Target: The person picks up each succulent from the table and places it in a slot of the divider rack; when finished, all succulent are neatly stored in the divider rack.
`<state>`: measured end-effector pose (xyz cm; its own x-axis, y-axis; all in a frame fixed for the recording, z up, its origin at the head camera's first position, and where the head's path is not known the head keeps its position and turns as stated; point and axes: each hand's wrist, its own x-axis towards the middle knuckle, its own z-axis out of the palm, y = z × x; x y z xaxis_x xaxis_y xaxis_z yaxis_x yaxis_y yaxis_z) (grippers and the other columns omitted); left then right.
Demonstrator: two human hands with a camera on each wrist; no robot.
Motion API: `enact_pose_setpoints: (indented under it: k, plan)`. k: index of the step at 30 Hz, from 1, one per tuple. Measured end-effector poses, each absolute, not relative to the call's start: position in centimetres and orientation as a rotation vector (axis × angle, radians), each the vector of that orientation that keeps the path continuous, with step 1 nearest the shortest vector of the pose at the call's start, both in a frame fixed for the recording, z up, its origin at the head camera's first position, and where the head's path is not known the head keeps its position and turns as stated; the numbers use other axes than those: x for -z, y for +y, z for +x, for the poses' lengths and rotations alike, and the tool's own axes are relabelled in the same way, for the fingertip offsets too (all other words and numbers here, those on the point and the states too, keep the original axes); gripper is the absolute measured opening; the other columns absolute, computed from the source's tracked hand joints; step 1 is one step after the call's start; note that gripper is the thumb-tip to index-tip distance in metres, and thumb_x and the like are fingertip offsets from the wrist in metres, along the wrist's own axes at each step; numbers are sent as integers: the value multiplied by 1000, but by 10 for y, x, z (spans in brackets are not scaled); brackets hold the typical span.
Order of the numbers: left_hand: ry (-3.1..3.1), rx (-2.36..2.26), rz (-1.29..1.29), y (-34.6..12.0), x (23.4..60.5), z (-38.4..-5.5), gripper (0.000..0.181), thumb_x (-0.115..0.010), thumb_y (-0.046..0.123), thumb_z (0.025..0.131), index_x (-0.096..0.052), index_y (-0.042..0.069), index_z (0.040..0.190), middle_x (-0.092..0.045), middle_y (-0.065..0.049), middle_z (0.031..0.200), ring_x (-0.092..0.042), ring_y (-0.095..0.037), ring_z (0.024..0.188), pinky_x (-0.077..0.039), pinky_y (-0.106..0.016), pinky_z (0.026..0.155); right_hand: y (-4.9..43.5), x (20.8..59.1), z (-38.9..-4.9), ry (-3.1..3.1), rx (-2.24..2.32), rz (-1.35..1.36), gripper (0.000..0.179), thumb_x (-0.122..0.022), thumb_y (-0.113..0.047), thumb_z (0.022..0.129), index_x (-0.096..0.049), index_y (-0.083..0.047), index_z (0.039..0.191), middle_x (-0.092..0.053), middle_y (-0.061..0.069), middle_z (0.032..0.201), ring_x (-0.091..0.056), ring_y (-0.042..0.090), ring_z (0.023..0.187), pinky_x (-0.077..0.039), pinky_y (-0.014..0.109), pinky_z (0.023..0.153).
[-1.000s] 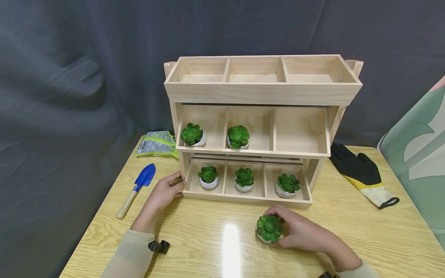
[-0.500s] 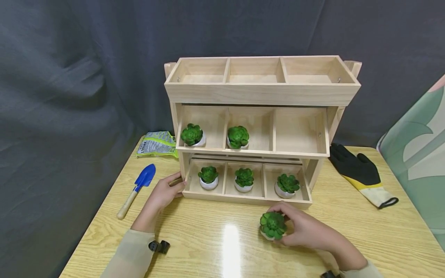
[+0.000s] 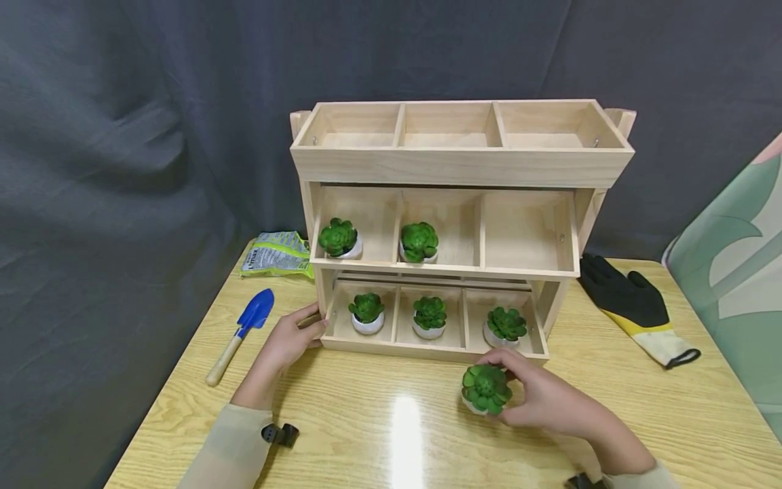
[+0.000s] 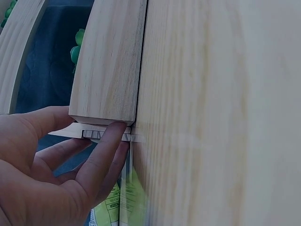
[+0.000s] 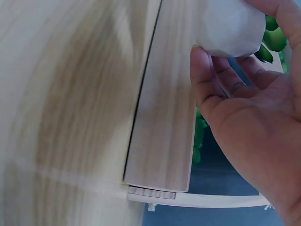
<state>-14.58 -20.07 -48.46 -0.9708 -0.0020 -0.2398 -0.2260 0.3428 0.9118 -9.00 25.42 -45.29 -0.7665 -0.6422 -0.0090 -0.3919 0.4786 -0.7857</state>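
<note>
My right hand (image 3: 540,401) grips a potted succulent (image 3: 487,388) by its small white pot (image 5: 230,28), just in front of the lower tier's right end. My left hand (image 3: 296,339) holds the left end of the bottom tray on a three-tier wooden plant stand (image 3: 461,166). In the left wrist view, the thumb and fingers of the left hand (image 4: 70,165) meet the tray's end at its corners. One potted succulent stands in each bottom compartment: left (image 3: 366,312), middle (image 3: 429,316) and right (image 3: 505,326). Two more, left (image 3: 339,238) and middle (image 3: 419,242), occupy the middle tier.
A blue trowel (image 3: 247,326) with a wooden handle lies left of the stand, before a green-and-grey packet (image 3: 276,253). On the right lies a black, yellow and white glove (image 3: 635,305). A dark curtain (image 3: 427,47) hangs behind the wooden table (image 3: 342,414).
My right hand has moved slightly away from me and to the right, carrying the potted succulent towards the bottom tray. The left hand keeps its place on the stand.
</note>
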Motion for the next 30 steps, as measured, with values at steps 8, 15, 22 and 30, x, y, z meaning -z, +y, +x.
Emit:
enact_pose_setpoints:
  k: [8,15,22,30]
  plan:
    - [2398,-1693,-207,-200,484,-146,60,-62,19,109,-42,11,165,-44,-26,167,-61,-47,140,-65,-46,100,257,442,-90,2424,1259,-876,62,-91,-24,87,-57,-29,138,-61,-2,134,-55,0,116,-53,22,93]
    - [2402,-1680,-198,-200,484,-145,60,-62,19,109,-42,11,165,-44,-26,167,-61,-47,140,-65,-46,100,260,431,-92,2379,1366,-863,64,-89,-16,88,-55,-24,142,-57,4,135,-58,5,112,-53,23,92]
    - [2398,-1680,-204,-200,483,-145,60,-61,18,109,-41,11,165,-43,-26,167,-60,-47,140,-64,-47,101,265,415,-94,2437,1386,-940,68,-86,-3,87,-55,-20,145,-54,-2,137,-60,7,109,-53,22,92]
    - [2396,-1677,-202,-201,483,-146,60,-61,19,110,-40,11,166,-42,-26,168,-60,-47,140,-64,-46,102,274,392,-104,2516,1440,-1059,74,-85,9,83,-53,-8,147,-54,-7,142,-55,3,123,-43,9,104]
